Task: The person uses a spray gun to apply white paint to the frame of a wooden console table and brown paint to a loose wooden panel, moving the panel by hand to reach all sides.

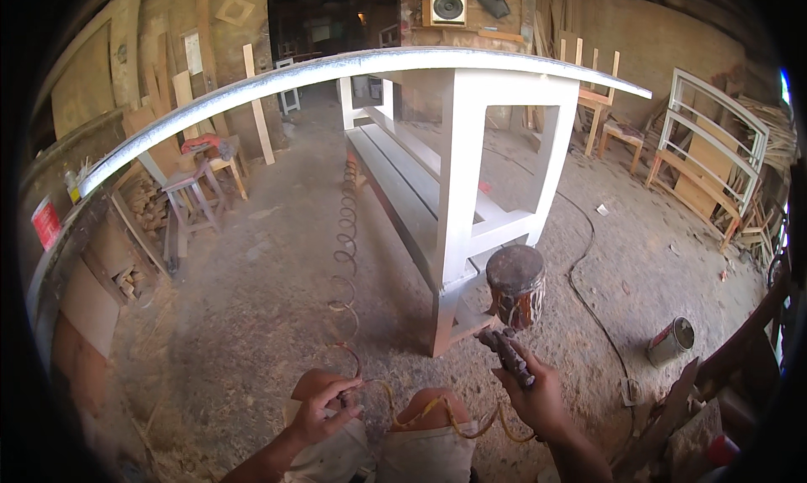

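Note:
In my right hand (540, 401) is a paint-stained spray gun (508, 355), its front pointing toward the lower end of the white-painted wooden furniture frame (445, 163). My left hand (315, 411) is closed around the coiled air hose (346, 231) above my knees. From there the hose loops across my lap toward my right hand and also stretches away over the floor beside the frame. A long white board (361, 61) spans the frame's top. Grey slats run along its lower level. A paint-streaked can (516, 294) with a dark top stands by the frame's near leg.
A second can (671, 343) sits on the floor at right, near a dark cable (580, 256). Stools (192, 193) and scrap wood line the left. A white-railed wooden frame (706, 159) leans at far right. A red-and-white can (46, 222) rests on the left ledge.

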Demonstrator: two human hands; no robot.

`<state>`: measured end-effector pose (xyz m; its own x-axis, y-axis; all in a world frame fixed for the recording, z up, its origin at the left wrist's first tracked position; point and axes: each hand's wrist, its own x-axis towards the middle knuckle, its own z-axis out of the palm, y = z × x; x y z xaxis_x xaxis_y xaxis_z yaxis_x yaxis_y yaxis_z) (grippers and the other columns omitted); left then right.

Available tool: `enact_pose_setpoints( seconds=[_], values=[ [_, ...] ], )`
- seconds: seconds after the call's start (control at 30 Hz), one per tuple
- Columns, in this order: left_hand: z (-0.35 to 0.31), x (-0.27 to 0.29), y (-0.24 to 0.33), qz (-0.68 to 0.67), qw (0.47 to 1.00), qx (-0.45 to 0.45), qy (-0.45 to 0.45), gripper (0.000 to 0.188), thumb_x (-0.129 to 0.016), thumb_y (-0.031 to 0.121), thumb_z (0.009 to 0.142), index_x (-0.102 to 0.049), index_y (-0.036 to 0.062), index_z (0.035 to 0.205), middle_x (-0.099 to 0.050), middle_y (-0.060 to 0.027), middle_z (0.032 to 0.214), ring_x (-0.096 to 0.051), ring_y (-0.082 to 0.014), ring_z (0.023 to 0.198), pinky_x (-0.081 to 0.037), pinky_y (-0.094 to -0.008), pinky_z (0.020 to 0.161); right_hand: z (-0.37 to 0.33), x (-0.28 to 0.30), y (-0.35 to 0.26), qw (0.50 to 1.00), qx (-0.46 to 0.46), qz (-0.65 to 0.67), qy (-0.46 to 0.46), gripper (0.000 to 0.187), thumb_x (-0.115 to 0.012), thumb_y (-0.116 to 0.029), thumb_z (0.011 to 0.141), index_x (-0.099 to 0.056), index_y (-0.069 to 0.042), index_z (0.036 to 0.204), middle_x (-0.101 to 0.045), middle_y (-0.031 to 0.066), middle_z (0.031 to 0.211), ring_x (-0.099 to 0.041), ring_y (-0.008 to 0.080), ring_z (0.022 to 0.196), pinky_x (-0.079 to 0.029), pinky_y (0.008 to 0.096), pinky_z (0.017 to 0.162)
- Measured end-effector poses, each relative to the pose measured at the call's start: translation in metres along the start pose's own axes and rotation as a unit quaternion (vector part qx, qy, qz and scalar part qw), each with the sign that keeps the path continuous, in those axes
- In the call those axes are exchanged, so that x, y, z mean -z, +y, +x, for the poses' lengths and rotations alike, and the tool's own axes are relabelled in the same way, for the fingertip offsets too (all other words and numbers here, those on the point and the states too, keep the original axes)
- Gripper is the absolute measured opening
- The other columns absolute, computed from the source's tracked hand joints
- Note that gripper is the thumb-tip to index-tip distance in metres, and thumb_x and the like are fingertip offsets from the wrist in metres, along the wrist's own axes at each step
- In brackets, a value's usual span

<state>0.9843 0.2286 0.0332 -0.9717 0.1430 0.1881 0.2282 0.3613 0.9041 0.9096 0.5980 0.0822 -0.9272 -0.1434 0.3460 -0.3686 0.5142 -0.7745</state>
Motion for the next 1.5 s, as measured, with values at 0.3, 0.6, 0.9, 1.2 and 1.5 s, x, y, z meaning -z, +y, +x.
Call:
enact_pose_setpoints(
  seconds=[0.3,0.6,0.9,1.2,1.5],
  values=[
    [-0.007,0.008,-0.03,-0.058,0.997,0.008,0.048,0.046,-0.076,0.02,0.093,-0.065,-0.0005,0.133,-0.064,-0.0093,0.113,-0.061,-0.0137,0.094,-0.052,-0.0281,0.079,0.019,0.011,-0.073,0.99,0.107,0.001,0.088,0.058,-0.079,-0.001,0.089,-0.058,0.001,0.143,-0.073,0.021,0.109,-0.075,0.0259,0.095,-0.058,0.0343,0.075],
    [-0.004,0.022,-0.047,-0.035,0.997,-0.036,0.052,0.046,-0.074,0.019,0.093,-0.062,-0.0009,0.133,-0.061,-0.013,0.121,-0.063,-0.0189,0.099,-0.052,-0.037,0.086,0.034,0.04,-0.14,0.972,0.156,-0.038,0.174,0.057,-0.08,0.001,0.088,-0.06,0.003,0.141,-0.074,0.0218,0.11,-0.076,0.0268,0.096,-0.058,0.0339,0.079],
    [-0.005,0.031,-0.062,-0.017,0.994,-0.094,0.059,0.053,-0.077,0.023,0.095,-0.059,-0.0052,0.137,-0.061,-0.0145,0.119,-0.064,-0.0161,0.092,-0.054,-0.0321,0.081,0.048,0.048,-0.195,0.956,0.135,0.031,0.258,0.058,-0.079,0.0,0.089,-0.058,0.006,0.143,-0.075,0.0144,0.102,-0.071,0.0145,0.089,-0.056,0.0295,0.081],
    [-0.004,0.028,-0.067,-0.064,0.988,-0.106,0.088,0.048,-0.077,0.02,0.095,-0.06,-0.0059,0.132,-0.061,-0.017,0.118,-0.066,-0.0176,0.091,-0.056,-0.034,0.082,0.057,0.04,-0.179,0.96,0.157,0.023,0.231,0.057,-0.08,-0.001,0.089,-0.059,0.006,0.141,-0.075,0.0184,0.107,-0.072,0.0166,0.091,-0.056,0.0299,0.079],
    [0.002,0.032,-0.057,0.004,0.992,-0.104,0.073,0.047,-0.078,0.022,0.093,-0.064,-0.0042,0.13,-0.064,-0.0141,0.113,-0.064,-0.0174,0.091,-0.054,-0.0327,0.078,0.046,0.02,-0.123,0.972,0.176,-0.036,0.152,0.058,-0.081,-0.004,0.089,-0.058,0.003,0.143,-0.074,0.0203,0.103,-0.076,0.024,0.091,-0.058,0.0327,0.075]
  ],
)
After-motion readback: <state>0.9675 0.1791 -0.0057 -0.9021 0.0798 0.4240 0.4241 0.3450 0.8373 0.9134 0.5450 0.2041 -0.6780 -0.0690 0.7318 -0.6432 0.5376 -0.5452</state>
